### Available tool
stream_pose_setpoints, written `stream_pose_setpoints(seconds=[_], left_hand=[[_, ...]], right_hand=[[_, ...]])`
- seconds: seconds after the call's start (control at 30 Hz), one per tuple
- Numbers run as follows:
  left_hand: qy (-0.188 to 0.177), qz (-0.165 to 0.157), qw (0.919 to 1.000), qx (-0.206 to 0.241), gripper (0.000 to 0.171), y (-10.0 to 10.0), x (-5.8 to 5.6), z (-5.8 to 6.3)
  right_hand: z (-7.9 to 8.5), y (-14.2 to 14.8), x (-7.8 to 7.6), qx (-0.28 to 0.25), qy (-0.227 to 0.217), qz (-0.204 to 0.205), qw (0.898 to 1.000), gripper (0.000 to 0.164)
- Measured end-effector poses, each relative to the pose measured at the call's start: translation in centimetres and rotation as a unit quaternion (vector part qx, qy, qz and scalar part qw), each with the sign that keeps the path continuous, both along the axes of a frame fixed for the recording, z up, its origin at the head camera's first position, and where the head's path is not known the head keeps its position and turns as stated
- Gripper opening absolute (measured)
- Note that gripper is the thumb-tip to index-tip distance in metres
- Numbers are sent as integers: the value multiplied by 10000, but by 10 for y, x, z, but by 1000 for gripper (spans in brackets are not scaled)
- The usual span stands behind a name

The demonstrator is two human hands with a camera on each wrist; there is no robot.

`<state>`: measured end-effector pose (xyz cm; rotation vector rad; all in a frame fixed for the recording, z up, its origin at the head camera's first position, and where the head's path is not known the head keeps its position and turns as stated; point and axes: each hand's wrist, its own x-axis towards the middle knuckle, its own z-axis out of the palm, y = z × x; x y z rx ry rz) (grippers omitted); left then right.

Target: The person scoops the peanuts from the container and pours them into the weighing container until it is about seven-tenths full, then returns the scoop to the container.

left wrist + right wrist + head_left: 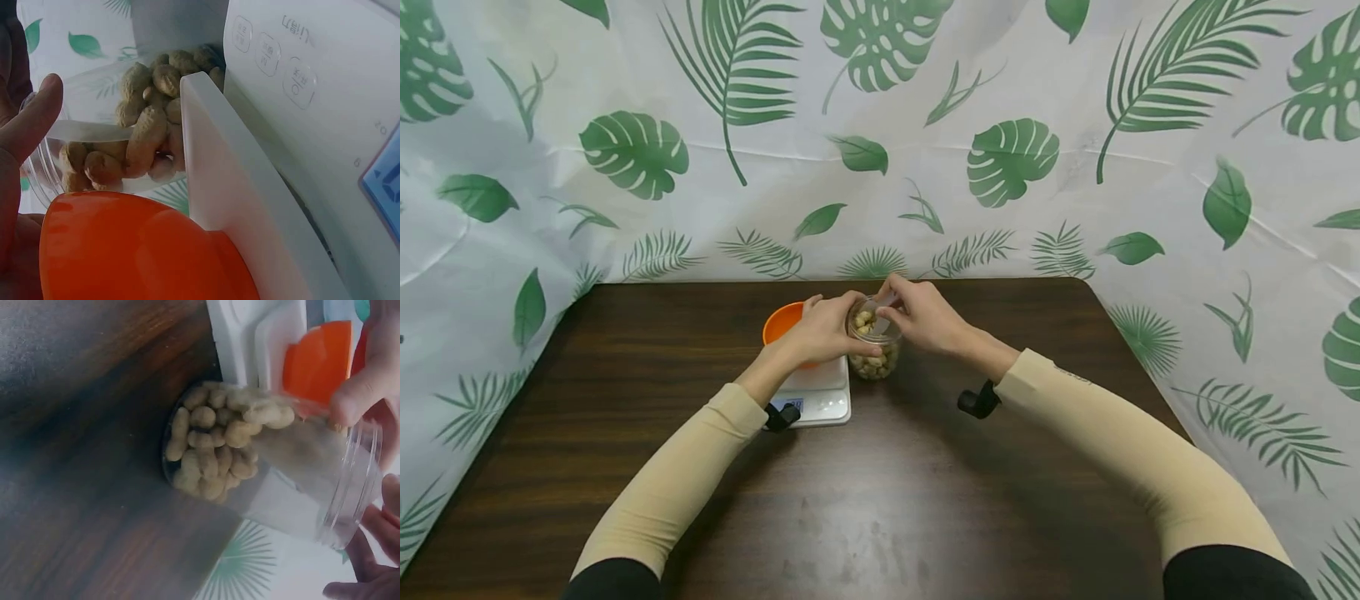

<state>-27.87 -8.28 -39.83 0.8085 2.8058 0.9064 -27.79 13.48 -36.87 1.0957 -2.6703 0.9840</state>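
Observation:
A clear jar point(340, 487) of unshelled peanuts point(209, 450) stands on the table, its mouth uncovered. My left hand point(827, 327) grips the jar near its rim, thumb on the near side. Over the mouth, my right hand point(925, 315) pinches a translucent whitish piece point(880, 319) that reaches down into the jar. In the left wrist view the flat piece point(94, 131) lies among the peanuts; its full shape is hidden. Left of the jar, an orange bowl point(125, 244) sits on a white kitchen scale point(826, 406), partly behind my left hand.
The dark wooden table point(880, 508) ends at a white curtain point(925, 192) printed with green leaves, close behind the jar. The scale's blue display point(384, 181) is partly in view; its digits cannot be read clearly.

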Motion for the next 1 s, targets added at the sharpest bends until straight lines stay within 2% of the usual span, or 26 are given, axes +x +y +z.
stream_pose_setpoints(seconds=[0.33, 0.67, 1.0], left_hand=[[-50, -43, 9999, -121, 87, -2, -2, 2], [-149, -52, 9998, -98, 84, -2, -2, 3], [-162, -31, 9998, -127, 88, -2, -2, 5]], right_hand=[[2, 15, -5, -569, -302, -189, 9977, 12], [3, 30, -9, -871, -983, -502, 9901, 15], [-2, 35, -7, -1301, -910, -582, 9856, 17]])
